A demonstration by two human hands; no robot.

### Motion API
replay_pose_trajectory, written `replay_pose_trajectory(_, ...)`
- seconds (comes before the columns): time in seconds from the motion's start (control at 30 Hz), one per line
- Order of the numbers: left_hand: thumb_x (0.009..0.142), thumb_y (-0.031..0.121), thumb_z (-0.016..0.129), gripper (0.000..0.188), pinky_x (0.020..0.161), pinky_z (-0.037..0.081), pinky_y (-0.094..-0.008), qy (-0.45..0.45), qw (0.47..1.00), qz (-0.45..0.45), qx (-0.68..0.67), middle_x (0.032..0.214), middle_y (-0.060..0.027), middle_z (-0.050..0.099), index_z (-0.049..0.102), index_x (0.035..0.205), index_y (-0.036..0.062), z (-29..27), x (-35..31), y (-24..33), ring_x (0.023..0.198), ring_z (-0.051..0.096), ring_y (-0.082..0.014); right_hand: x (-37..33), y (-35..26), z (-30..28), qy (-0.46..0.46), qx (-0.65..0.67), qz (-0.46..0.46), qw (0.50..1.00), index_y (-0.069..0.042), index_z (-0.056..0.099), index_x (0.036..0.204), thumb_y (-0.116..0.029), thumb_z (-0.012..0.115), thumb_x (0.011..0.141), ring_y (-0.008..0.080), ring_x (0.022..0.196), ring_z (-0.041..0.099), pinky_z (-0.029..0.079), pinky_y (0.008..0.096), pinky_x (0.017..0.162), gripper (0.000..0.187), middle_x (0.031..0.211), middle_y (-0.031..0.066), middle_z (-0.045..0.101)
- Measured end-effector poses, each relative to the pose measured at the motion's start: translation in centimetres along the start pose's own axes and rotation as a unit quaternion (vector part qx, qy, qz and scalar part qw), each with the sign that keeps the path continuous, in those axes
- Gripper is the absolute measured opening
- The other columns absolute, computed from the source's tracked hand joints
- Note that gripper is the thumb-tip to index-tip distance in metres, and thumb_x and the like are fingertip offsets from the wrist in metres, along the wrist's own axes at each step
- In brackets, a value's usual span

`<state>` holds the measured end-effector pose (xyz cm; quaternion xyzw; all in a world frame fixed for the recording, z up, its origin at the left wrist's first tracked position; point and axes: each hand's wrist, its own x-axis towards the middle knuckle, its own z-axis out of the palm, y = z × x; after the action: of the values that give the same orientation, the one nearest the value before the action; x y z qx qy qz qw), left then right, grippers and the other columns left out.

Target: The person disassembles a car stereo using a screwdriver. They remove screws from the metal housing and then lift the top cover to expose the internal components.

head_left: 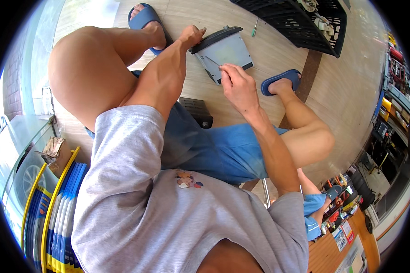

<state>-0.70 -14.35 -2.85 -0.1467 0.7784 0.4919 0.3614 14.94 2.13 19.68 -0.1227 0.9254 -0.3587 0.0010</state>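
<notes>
A car stereo [230,51], a silvery metal box with a black front panel, is on the tiled floor between my feet. At the panel's left end, my left hand [191,36] is closed on its edge; the fingertips are partly hidden. My right hand [239,86] pinches a thin metal tool [212,61] over the near side of the case. That tool's handle is hidden in my fingers, so its kind is unclear. Closer to me, between my legs, lies a smaller black box [197,110] with a round knob at one corner.
A green-handled screwdriver [254,30] lies on the floor beyond the stereo. At the far right stands a black plastic crate [300,27] holding parts. A yellow rack [54,204] of blue packages is at left. Behind me, at right, show another person's legs [312,204] and a wooden desk [325,255].
</notes>
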Motion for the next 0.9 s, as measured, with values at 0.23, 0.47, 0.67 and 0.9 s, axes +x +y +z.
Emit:
replay_pose_trajectory(0.23, 0.093, 0.052, 0.056, 0.060, 0.066, 0.050, -0.0419, 0.013, 0.992, 0.052, 0.116, 0.069, -0.0179, 0.067, 0.071, 0.078, -0.0040, 0.8, 0.5, -0.3, 0.067, 0.065, -0.0291, 0.3, 0.7, 0.4, -0.025, 0.005, 0.012, 1.000, 0.000, 0.065, 0.100, -0.004, 0.059, 0.088, 0.0366, 0.092, 0.066, 0.056, 0.0407, 0.079, 0.014, 0.102, 0.0188, 0.067)
replay_pose_trajectory(0.47, 0.090, 0.054, 0.056, 0.059, 0.079, 0.051, -0.0453, 0.069, 0.971, 0.098, 0.208, 0.082, -0.0255, 0.069, 0.071, 0.081, -0.0032, 1.2, 0.9, -0.9, 0.082, 0.068, -0.0399, 0.6, 0.5, 0.8, -0.024, -0.008, -0.020, 0.999, -0.001, 0.064, 0.099, -0.005, 0.060, 0.087, 0.0352, 0.089, 0.067, 0.057, 0.0402, 0.077, 0.013, 0.099, 0.0177, 0.067)
replay_pose_trajectory(0.67, 0.091, 0.053, 0.056, 0.060, 0.081, 0.051, -0.0453, 0.076, 0.971, 0.096, 0.208, 0.085, -0.0273, 0.068, 0.071, 0.081, -0.0039, 1.0, 0.3, -0.1, 0.086, 0.068, -0.0410, 0.7, 0.4, 0.7, -0.023, -0.024, -0.038, 0.999, -0.001, 0.065, 0.097, -0.005, 0.061, 0.087, 0.0333, 0.087, 0.068, 0.057, 0.0386, 0.075, 0.012, 0.099, 0.0162, 0.067)
replay_pose_trajectory(0.9, 0.091, 0.050, 0.059, 0.058, 0.080, 0.051, -0.0452, 0.057, 0.971, 0.105, 0.206, 0.086, -0.0283, 0.068, 0.071, 0.083, -0.0059, 0.8, -0.2, 0.3, 0.086, 0.068, -0.0410, 0.6, 0.0, 0.7, -0.052, -0.036, -0.020, 0.998, 0.002, 0.067, 0.100, -0.001, 0.063, 0.087, 0.0303, 0.091, 0.068, 0.056, 0.0352, 0.079, 0.014, 0.101, 0.0161, 0.069)
